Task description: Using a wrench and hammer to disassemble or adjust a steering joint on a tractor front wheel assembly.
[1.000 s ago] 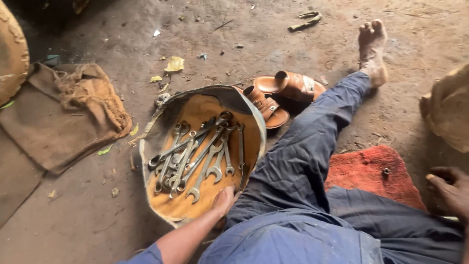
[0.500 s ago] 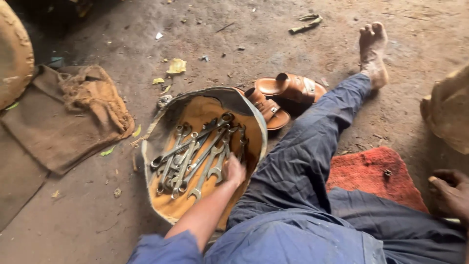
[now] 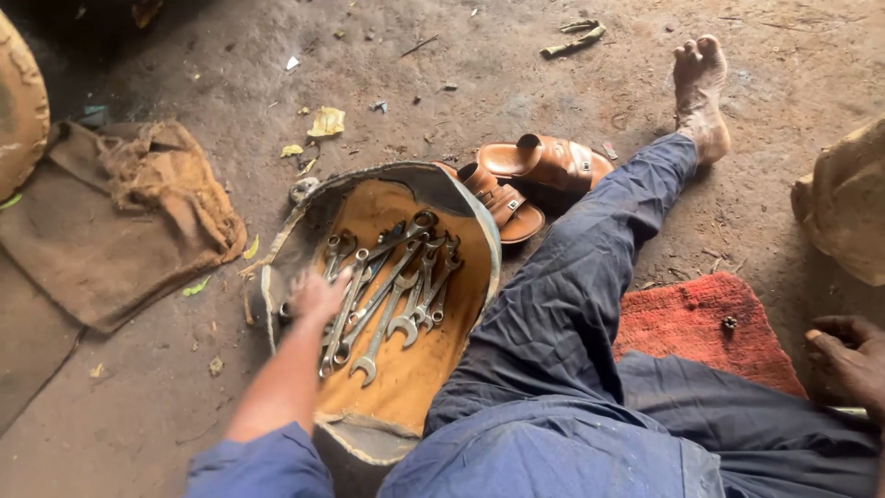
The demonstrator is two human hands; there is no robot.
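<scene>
Wrenches (image 3: 392, 290) are heaped in a curved, trough-like tray (image 3: 406, 387) with a tan lining and a worn grey rim, which rests on the dirt floor (image 3: 230, 55) just beside an outstretched leg in dark blue trousers (image 3: 572, 304). The left hand (image 3: 318, 295) is laid on the left edge of the pile, fingers bent down onto the wrench ends; whether one is actually gripped cannot be told (the hand is blurred). The wrenches are fanned mostly lengthwise along the tray, ring ends toward the far side and open ends toward the person.

The right hand (image 3: 848, 364) is seen at the right edge of the view, fingers curled loosely, resting near a red mat (image 3: 701, 323); nothing can be made out in its grasp. A pair of brown sandals (image 3: 525, 175) is stacked just beyond the tray, touching the trouser leg. A crumpled brown sack (image 3: 129, 212) is spread on the floor to the left, well apart from the tray.
</scene>
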